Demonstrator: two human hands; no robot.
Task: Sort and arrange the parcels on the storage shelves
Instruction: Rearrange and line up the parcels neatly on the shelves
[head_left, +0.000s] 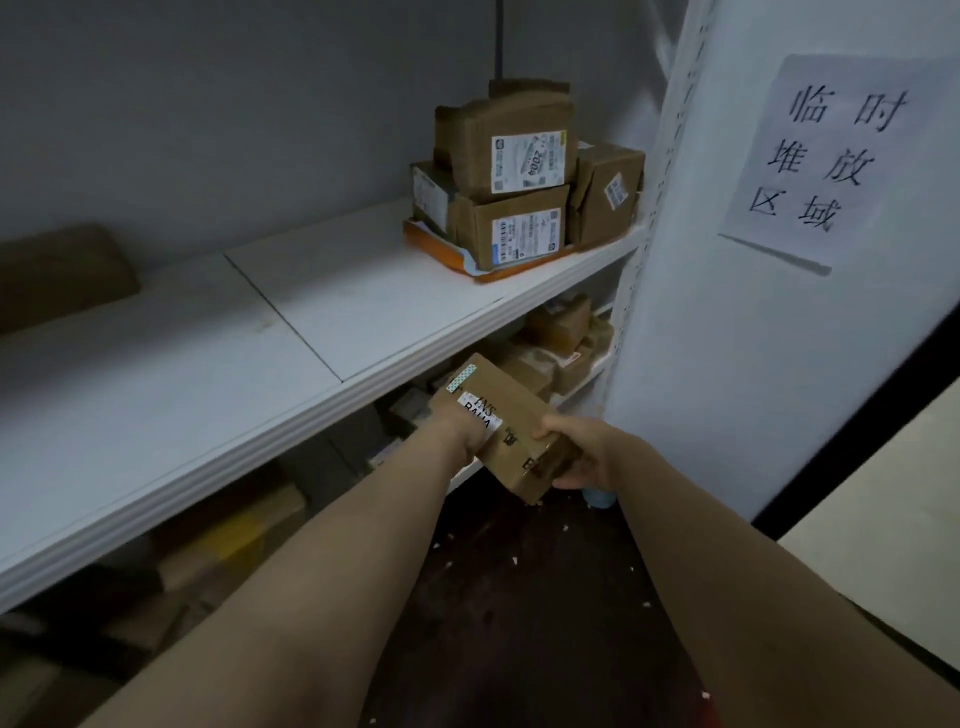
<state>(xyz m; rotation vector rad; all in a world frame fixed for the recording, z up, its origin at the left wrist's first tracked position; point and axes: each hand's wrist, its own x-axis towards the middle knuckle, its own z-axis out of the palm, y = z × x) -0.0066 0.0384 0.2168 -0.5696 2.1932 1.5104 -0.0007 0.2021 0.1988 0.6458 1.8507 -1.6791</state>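
A brown cardboard parcel (506, 415) with a white label and a strip of patterned tape is held tilted in front of the lower shelf, below the edge of the white shelf board (322, 332). My left hand (460, 431) grips its left side over the label. My right hand (574, 452) clasps its near right corner. Up on the white shelf, at its right end, stands a stack of labelled brown parcels (519, 171) on a flat orange-edged package (447, 254).
Several more parcels (558, 338) fill the dim lower shelf. A brown box (57, 275) lies at the upper shelf's far left. A white side panel carries a paper sign (836, 156) on the right. The dark floor (530, 597) below has small scraps.
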